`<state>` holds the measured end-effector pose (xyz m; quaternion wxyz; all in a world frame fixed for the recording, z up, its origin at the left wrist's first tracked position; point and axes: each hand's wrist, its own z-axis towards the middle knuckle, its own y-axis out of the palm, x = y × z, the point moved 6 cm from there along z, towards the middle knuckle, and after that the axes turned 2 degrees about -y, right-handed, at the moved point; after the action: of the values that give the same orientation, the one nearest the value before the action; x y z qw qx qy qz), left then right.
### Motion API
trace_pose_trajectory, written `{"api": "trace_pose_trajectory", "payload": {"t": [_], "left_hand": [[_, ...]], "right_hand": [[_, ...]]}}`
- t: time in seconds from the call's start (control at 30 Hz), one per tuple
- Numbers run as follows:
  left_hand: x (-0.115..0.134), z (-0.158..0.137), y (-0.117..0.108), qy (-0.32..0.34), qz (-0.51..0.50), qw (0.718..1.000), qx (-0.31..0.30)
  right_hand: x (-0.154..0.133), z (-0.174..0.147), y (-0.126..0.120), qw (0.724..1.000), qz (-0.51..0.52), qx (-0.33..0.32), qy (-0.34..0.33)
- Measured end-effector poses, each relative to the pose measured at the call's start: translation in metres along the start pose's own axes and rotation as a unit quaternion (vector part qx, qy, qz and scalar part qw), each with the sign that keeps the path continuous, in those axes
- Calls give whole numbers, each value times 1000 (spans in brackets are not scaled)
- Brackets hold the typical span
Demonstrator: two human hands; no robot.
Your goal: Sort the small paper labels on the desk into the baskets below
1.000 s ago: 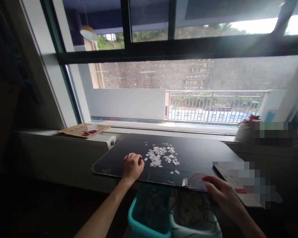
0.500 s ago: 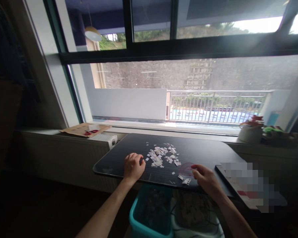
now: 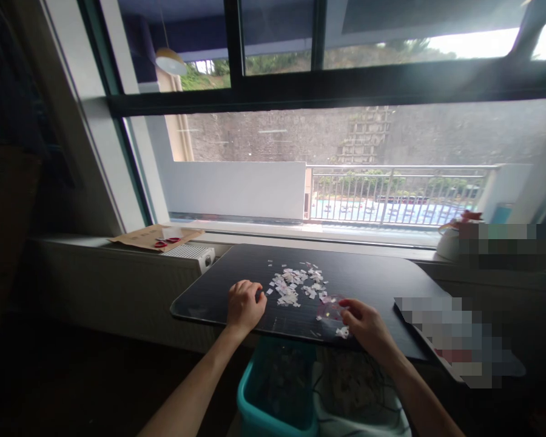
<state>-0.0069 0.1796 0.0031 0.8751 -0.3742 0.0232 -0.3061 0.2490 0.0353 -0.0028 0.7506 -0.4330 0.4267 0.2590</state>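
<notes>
My right hand [image 3: 366, 325] is over the near right part of the dark table [image 3: 368, 273], thumb and fingers pinching the edge of a clear, pink-marked protractor [image 3: 331, 308]. A crumpled white paper piece [image 3: 343, 332] lies just below those fingers. Further in, several small white paper scraps [image 3: 293, 282] are spread in a loose heap, and the protractor is by its lower right edge. My left hand [image 3: 246, 305] rests on the table left of the heap with its fingers curled in. A dark spot shows between its thumb and fingers; I cannot make out whether it is an object.
Below the table's near edge stand a turquoise bin [image 3: 248, 394] and a pale bin [image 3: 391, 419]. A blurred-out flat item [image 3: 455, 340] lies at the right. Red-handled scissors [image 3: 167, 242] lie on brown paper [image 3: 139, 238] by the window. A white pot [image 3: 448, 243] is on the sill.
My right hand has moved a little left with the protractor, bringing it closer to the heap of scraps. A paper piece near it is now covered or shifted. My left hand has stayed put.
</notes>
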Motion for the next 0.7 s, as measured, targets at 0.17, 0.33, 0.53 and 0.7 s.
{"api": "trace_pose_trajectory", "payload": {"t": [0.17,0.33,0.53,0.7], "left_hand": [[1,0,0,-2,-1,1000,-5],[1,0,-1,-3,-3,1000,-2],[1,1,0,2,-2,1000,-1],[0,1,0,-4,0,1000,-2]], "right_hand": [[20,-13,-33,998,-40,34,26],[33,-15,-39,998,-36,40,34],[30,-33,-48,996,-52,52,47],[29,-45,-59,991,-43,119,41]]}}
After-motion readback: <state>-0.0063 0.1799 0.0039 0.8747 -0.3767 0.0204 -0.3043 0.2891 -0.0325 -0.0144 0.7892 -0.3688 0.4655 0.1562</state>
